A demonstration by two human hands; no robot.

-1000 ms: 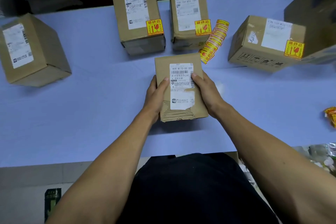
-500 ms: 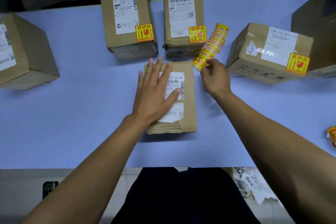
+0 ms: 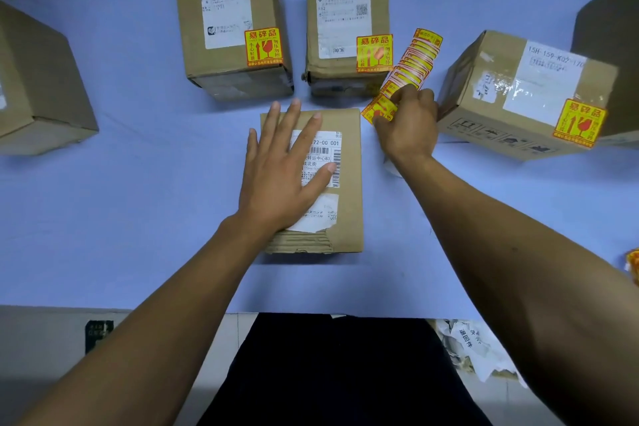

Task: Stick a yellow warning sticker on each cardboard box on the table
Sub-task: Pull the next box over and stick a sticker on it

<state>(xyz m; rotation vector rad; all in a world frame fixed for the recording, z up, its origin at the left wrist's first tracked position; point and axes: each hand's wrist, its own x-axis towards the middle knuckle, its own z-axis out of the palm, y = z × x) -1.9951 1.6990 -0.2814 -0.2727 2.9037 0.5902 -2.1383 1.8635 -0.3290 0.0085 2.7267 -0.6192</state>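
A flat cardboard box (image 3: 347,183) with a white shipping label lies in front of me on the blue table (image 3: 138,218); no yellow sticker shows on it. My left hand (image 3: 283,176) rests flat on it, fingers spread. My right hand (image 3: 408,124) pinches the near end of a strip of yellow warning stickers (image 3: 411,62) lying just right of the box. Three boxes behind carry a yellow sticker each: the left one (image 3: 228,21), the middle one (image 3: 345,21) and the right one (image 3: 525,93). A box at the far left (image 3: 38,86) shows no sticker.
A large cardboard box (image 3: 608,55) stands at the right edge behind the stickered one. A yellow object (image 3: 633,264) pokes in at the right edge of the table. Crumpled paper (image 3: 477,349) lies on the floor below the table's front edge.
Both hands held the near box a second ago. Since then my left hand has flattened on top of it and my right hand has reached right and taken the sticker strip's end.
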